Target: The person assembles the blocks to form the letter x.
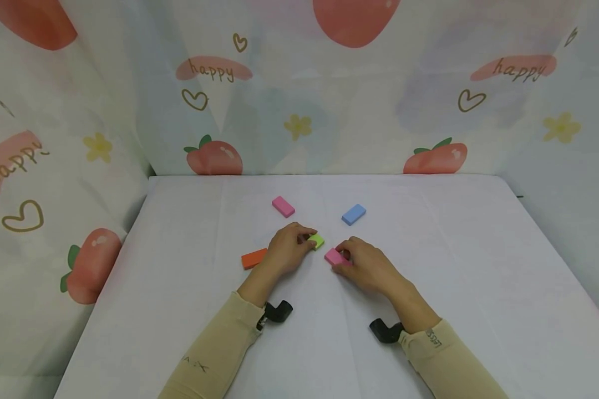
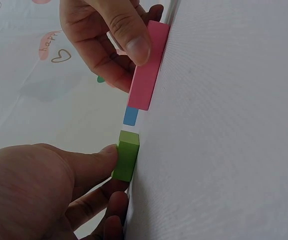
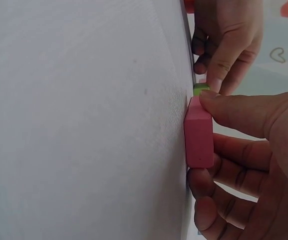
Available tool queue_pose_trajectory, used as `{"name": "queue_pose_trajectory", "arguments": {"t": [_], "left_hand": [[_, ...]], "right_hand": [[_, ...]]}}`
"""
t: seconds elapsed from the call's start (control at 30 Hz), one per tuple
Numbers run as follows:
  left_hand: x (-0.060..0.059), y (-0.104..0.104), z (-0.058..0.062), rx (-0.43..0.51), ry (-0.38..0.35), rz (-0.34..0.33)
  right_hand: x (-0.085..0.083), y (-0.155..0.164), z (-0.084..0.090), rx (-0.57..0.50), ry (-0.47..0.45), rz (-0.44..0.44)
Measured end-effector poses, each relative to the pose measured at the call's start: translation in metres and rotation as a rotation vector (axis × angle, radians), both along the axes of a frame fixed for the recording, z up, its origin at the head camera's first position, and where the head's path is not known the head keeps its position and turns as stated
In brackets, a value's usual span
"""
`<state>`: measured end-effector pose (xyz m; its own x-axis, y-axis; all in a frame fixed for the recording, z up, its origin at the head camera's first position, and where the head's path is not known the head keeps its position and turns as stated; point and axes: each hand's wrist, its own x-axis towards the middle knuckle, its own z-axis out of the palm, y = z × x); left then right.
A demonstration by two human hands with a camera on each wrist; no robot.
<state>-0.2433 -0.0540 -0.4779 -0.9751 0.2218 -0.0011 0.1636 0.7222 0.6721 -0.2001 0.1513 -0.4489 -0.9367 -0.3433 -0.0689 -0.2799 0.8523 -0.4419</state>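
Left hand: your left hand (image 1: 288,247) pinched the green block (image 1: 317,241) between thumb and fingertips, the block sitting at your fingertips on the white table (image 1: 429,233).
Right hand: your right hand (image 1: 364,265) gripped the near pink block (image 1: 334,256), thumb on one side, fingers curled at the other.
Between hands: the two held blocks lay near each other, not touching.
Beside your left hand: an orange block (image 1: 254,258) lay at its outer side.
Beyond your hands: a second pink block (image 1: 283,206) and a blue block (image 1: 353,214) lay apart.
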Motion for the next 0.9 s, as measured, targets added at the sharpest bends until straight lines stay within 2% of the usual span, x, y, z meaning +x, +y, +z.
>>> {"name": "queue_pose_trajectory", "arguments": {"t": [0.9], "left_hand": [[0.0005, -0.0005, 0.0008, 0.004, 0.004, -0.002]], "right_hand": [[-0.004, -0.0025, -0.002, 0.015, 0.019, 0.015]]}}
